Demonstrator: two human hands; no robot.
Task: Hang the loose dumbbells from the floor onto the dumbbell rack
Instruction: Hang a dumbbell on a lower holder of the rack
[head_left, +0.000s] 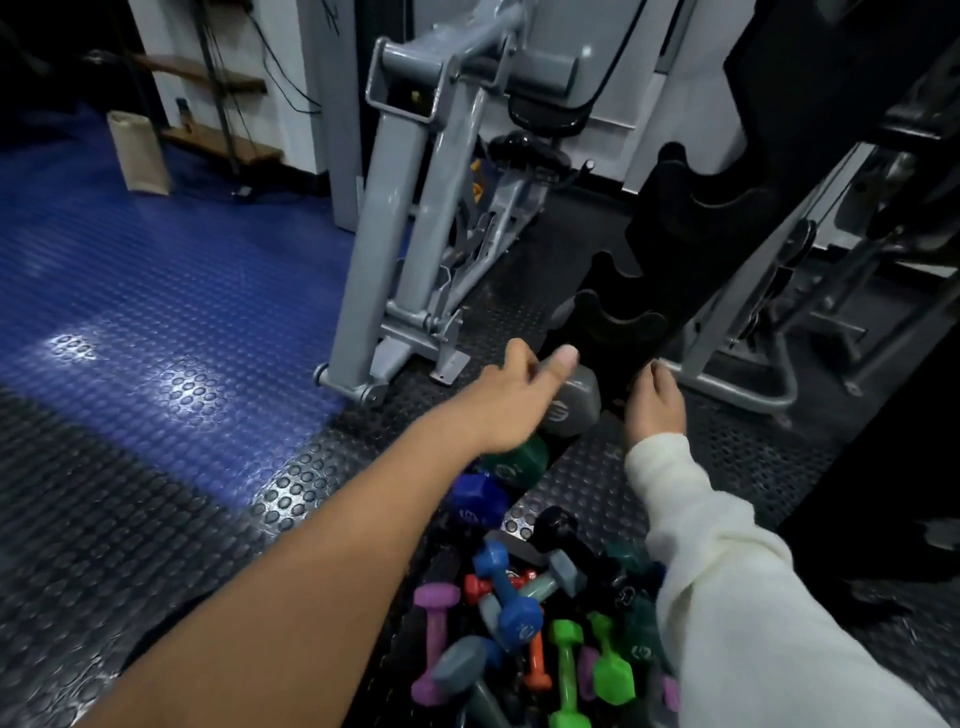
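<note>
Arms stretch toward twelve o'clock: left hand (524, 384) grips grey dumbbell (569, 402), grip clenched around it; right hand (655, 402) grip unclear, touching rack (618, 317).

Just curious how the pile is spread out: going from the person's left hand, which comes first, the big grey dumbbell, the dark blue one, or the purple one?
From the left hand:
1. Grey dumbbell, right under its fingers, at the rack's foot.
2. Dark blue dumbbell, below the wrist, on the floor.
3. Purple dumbbell, farthest, at the pile's near left edge.
</note>
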